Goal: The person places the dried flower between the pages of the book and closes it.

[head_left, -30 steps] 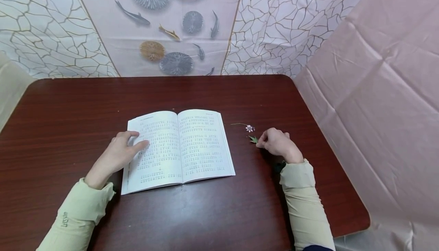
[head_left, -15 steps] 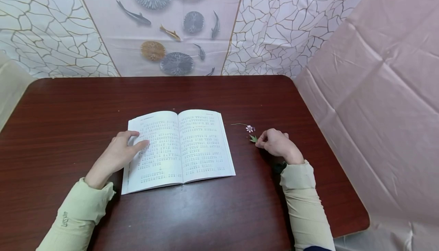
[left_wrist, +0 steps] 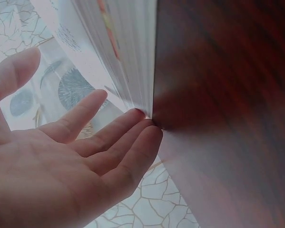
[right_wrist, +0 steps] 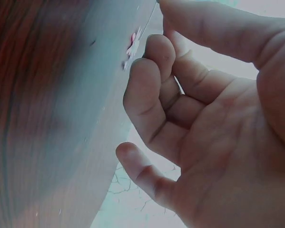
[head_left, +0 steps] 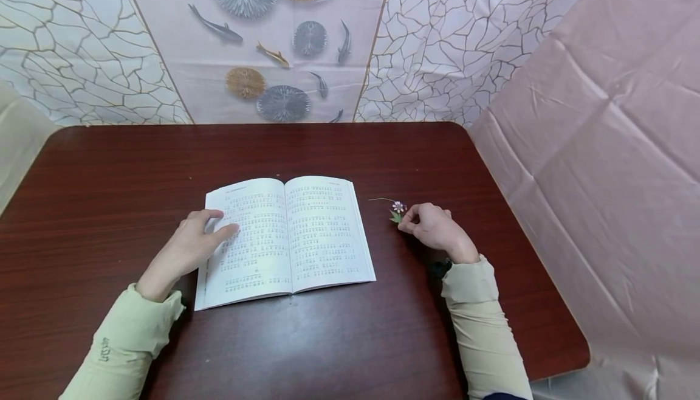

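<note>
An open book (head_left: 322,236) with printed pages lies on the table. My left hand (head_left: 188,242) rests at its left edge, thumb over the page. In the left wrist view, the straight fingers (left_wrist: 125,161) of that hand touch the book's page edges (left_wrist: 132,52) near the tabletop. To the right of the book, my right hand (head_left: 435,228) pinches a small green leaf (head_left: 395,216) between thumb and index finger. Just beyond the leaf lies a small pale pink flower (head_left: 398,206) with a thin stem pointing left. In the right wrist view, the pinched leaf is out of sight.
The dark red-brown table (head_left: 306,339) has rounded corners. Behind it hangs a patterned cloth (head_left: 306,72), and a plain pinkish cloth (head_left: 618,163) hangs along the right side. Tabletop separates the book from the flower.
My right hand has moved slightly left and away from me with the leaf, bringing it close beneath the flower. The left hand and the book stay in place.
</note>
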Demonstrator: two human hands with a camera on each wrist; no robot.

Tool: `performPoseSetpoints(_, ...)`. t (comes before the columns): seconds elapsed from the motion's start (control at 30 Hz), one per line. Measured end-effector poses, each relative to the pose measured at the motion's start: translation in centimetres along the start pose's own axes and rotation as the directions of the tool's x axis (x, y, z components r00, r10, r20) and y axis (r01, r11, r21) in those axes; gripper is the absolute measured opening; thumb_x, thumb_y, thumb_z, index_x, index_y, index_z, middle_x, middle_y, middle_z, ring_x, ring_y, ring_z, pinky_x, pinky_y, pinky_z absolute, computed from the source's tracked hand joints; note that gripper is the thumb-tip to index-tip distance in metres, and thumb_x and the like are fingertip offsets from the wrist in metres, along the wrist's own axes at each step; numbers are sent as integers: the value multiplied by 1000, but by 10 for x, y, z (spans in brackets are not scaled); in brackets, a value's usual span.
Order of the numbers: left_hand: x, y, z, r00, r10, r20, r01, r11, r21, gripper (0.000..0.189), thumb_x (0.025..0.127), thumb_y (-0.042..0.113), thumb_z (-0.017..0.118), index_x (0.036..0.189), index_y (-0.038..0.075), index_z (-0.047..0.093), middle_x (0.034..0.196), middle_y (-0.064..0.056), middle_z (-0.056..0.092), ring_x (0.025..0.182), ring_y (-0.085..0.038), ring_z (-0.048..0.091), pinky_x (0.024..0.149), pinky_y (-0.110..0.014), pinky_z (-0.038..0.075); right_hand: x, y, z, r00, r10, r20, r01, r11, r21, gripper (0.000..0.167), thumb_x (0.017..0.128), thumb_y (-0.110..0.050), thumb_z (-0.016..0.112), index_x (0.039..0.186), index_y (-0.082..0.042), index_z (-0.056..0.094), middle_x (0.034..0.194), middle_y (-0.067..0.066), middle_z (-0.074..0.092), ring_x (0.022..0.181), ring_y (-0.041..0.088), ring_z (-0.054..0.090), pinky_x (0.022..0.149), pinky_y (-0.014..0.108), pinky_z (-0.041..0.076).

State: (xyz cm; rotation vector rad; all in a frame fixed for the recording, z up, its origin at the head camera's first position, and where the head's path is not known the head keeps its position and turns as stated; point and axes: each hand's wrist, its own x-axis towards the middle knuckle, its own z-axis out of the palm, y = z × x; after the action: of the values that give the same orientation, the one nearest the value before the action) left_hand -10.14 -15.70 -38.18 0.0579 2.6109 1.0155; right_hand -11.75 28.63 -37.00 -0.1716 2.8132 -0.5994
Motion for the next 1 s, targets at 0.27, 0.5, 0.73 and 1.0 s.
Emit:
performPoseSetpoints(0.27, 0, 0, 0, 1000, 7, -7, -7, 1000, -2, 71, 98, 50, 49, 140, -7, 39, 145, -37, 29, 133, -51, 28, 101, -63, 31, 5, -10, 5, 999, -50, 1, 50, 998, 46, 14, 93, -25, 66, 84, -14, 65, 70, -3, 57, 67, 17, 51, 83, 42, 35)
performPoseSetpoints(0.5, 0, -1, 1, 1000, 3, -9, -3, 1000, -3, 73, 97, 51, 49, 141, -7, 39, 145, -36, 28, 133, -50, 28, 101, -63, 31, 6, -22, 6, 996, -86, 33, 80, 987, 138, 13, 93, -25, 66, 89, -13, 67, 74, 1, 58, 62, 15, 48, 62, 31, 41)
performPoseSetpoints(0.73, 1, -1, 2, 1000, 0, -6, 0, 1000, -1, 73, 97, 52, 49, 141, -6, 39, 146, -36, 28, 133, -50, 28, 100, -63, 32, 9, -32, 9, 994, -100, 33, 94, 984, 154, 13, 92, -26, 67, 89, -13, 67, 76, 2, 59, 64, 16, 50, 62, 30, 42)
performPoseSetpoints(1.0, 1, 0, 2, 1000, 5, -7, -5, 1000, 3, 73, 97, 51, 49, 141, -7, 39, 146, -36, 28, 132, -49, 28, 100, -62, 32, 11, -36, 17, 992, -123, 36, 115, 976, 185, 12, 92, -24, 68, 89, -13, 67, 75, 2, 59, 64, 17, 51, 62, 30, 43)
